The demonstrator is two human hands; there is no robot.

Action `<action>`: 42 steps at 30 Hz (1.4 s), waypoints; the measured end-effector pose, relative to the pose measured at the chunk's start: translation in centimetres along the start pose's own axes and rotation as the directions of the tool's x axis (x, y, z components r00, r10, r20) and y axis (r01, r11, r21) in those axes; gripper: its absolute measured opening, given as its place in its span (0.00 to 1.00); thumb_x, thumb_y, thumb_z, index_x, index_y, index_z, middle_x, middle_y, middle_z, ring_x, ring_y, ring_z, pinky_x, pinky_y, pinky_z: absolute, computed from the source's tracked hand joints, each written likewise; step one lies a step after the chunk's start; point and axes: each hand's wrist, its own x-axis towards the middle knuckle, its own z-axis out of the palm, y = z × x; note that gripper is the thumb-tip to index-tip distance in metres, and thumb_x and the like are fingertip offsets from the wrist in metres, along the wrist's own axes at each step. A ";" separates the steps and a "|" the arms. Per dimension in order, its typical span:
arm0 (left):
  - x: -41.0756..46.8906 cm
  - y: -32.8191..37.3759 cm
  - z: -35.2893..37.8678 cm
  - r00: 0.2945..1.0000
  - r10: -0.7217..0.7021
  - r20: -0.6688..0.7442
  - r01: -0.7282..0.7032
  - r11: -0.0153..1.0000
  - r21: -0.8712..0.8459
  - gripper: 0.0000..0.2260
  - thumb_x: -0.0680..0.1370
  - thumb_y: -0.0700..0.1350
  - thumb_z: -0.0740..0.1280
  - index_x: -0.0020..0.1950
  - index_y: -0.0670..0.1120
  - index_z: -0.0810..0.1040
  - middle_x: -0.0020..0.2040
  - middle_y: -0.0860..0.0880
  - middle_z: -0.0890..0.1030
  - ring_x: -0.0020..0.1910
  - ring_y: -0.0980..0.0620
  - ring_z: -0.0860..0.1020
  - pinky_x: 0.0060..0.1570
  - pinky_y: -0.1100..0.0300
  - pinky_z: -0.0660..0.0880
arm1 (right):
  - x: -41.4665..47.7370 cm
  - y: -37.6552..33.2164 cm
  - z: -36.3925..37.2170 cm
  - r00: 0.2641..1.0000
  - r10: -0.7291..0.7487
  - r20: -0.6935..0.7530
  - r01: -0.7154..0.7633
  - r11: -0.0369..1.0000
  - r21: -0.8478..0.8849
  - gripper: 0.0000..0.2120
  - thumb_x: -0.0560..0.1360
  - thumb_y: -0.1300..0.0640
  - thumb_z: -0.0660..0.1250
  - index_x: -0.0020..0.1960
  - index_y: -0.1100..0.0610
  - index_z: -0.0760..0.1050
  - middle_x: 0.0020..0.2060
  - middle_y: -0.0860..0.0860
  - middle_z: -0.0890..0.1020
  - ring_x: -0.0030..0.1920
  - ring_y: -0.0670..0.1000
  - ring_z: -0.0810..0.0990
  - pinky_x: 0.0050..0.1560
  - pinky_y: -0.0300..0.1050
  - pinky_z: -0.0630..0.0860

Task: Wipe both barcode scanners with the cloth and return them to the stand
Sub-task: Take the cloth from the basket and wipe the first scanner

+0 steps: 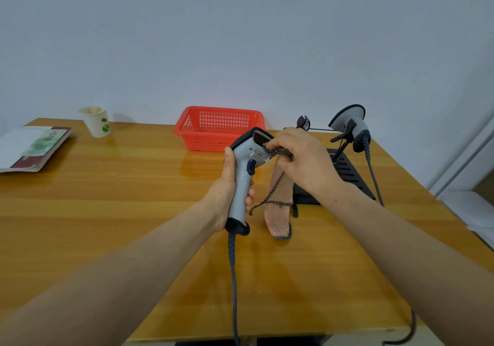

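Observation:
My left hand (229, 193) grips the handle of a grey barcode scanner (244, 174), held upright above the table with its black head turned toward me and its cable hanging down. My right hand (304, 158) pinches a pinkish cloth with dark trim (279, 204) against the scanner's head; the rest of the cloth hangs down to the table. The second grey scanner (350, 123) sits on the black stand (344, 169) at the right, head pointing away. An empty holder arm (303, 122) of the stand rises just behind my right hand.
A red plastic basket (219, 127) stands at the back centre of the wooden table (120, 198). A paper cup (96, 121) and a booklet (32, 148) lie at the far left. Scanner cables (374, 180) trail over the right and front table edges.

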 end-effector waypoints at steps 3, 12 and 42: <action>0.1 0.0 -0.1 1.000 0.012 -0.013 -0.011 1.000 0.023 0.34 0.67 0.76 0.51 0.34 0.44 0.72 0.26 0.48 0.74 0.21 0.54 0.71 0.22 0.65 0.71 | 0.0 0.3 0.0 0.999 -0.030 -0.024 0.028 0.998 -0.063 0.13 0.66 0.73 0.66 0.47 0.62 0.81 0.46 0.56 0.81 0.49 0.58 0.78 0.48 0.46 0.73; 0.0 -0.2 -0.1 1.000 0.028 -0.013 -0.027 0.998 0.062 0.34 0.66 0.76 0.52 0.35 0.44 0.73 0.27 0.47 0.74 0.22 0.53 0.72 0.22 0.64 0.72 | 0.1 0.0 -0.4 0.990 -0.136 0.048 0.144 0.940 -0.311 0.12 0.56 0.72 0.77 0.37 0.63 0.81 0.38 0.57 0.79 0.39 0.59 0.77 0.27 0.44 0.73; 0.3 -0.6 0.2 0.998 0.040 -0.045 -0.033 0.990 0.139 0.34 0.67 0.75 0.53 0.36 0.43 0.73 0.27 0.47 0.75 0.22 0.52 0.73 0.23 0.63 0.73 | 0.2 0.6 0.0 0.986 -0.151 -0.073 0.157 0.984 0.079 0.11 0.71 0.66 0.63 0.48 0.62 0.82 0.44 0.57 0.78 0.46 0.60 0.78 0.45 0.52 0.76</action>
